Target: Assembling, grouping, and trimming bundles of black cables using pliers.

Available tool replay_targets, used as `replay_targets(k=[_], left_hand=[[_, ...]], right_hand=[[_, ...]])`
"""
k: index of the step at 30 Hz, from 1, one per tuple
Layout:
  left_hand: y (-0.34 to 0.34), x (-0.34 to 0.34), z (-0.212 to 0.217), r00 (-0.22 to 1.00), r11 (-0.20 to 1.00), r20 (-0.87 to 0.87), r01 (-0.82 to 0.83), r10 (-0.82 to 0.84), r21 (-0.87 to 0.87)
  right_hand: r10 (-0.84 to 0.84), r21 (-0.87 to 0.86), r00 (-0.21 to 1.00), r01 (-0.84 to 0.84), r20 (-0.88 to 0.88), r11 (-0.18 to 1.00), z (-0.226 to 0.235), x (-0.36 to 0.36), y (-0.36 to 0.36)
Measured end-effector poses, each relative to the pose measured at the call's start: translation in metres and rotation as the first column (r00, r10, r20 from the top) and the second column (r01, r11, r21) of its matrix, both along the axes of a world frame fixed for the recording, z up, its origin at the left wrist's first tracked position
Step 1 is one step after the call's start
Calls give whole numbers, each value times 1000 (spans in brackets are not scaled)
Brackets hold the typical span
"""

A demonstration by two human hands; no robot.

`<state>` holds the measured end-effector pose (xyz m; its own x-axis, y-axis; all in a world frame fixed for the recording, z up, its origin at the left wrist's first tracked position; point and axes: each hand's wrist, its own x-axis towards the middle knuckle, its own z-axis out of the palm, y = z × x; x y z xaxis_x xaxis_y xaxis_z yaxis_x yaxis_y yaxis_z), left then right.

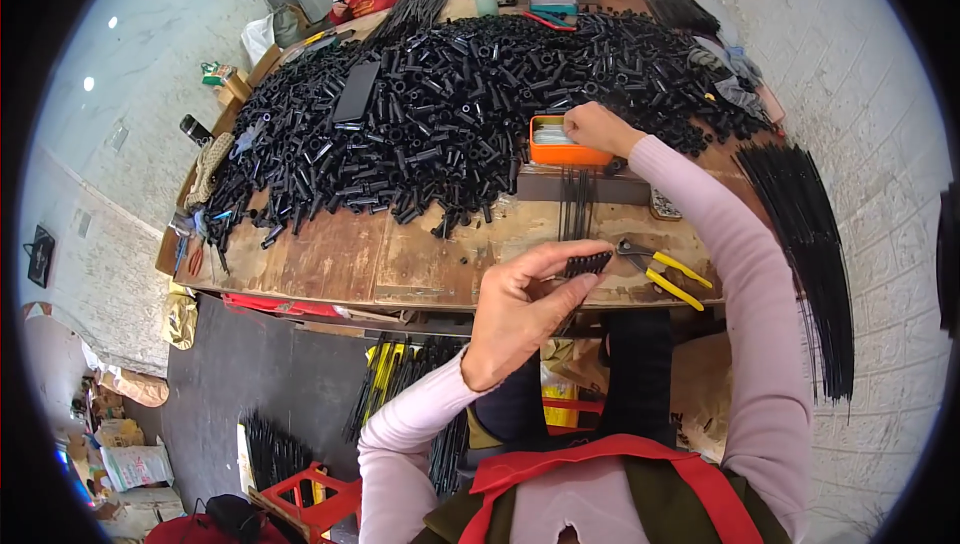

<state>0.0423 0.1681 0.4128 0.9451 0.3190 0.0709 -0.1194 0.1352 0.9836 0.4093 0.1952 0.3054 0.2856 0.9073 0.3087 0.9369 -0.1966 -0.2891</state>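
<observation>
My left hand [518,316] is closed around a small bundle of thin black rods [588,264], gripped between thumb and fingers above the table's near edge. Their bunched ends show, while the rest of their length is mostly hidden. Farther forward, my right hand [600,128] is at the orange box [570,155], its fingers bent together over the right side of the opening. Whatever those fingertips may hold cannot be seen. Pale contents show inside the box. Yellow-handled pincers [662,272] lie to the right of my left hand.
A wide heap of black plastic tubes [450,104] covers the middle of the wooden table [330,262]. A black phone [357,93] lies on it. Long black rods [805,244] rest along the right edge. Two people sit across the table.
</observation>
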Motion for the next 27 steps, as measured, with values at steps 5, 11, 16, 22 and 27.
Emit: replay_targets(k=[5, 11, 16, 22, 27], left_hand=[[-6, 8, -3, 990, 992, 110, -78, 90, -104], [-1, 9, -16, 987, 996, 147, -49, 59, -73], [-6, 7, -13, 989, 999, 143, -33, 38, -42], [15, 1, -3, 992, 993, 84, -94, 99, -66], [17, 11, -2, 994, 992, 95, -51, 62, -118]], right_hand=[[18, 16, 995, -20, 94, 1000, -7, 16, 14], [39, 40, 998, -38, -38, 998, 27, 4, -13], [105, 256, 967, -44, -232, 966, 101, -84, -88], [207, 337, 977, -181, -42, 924, 155, -206, -170], [100, 184, 952, -157, 288, 970, 153, -232, -198]])
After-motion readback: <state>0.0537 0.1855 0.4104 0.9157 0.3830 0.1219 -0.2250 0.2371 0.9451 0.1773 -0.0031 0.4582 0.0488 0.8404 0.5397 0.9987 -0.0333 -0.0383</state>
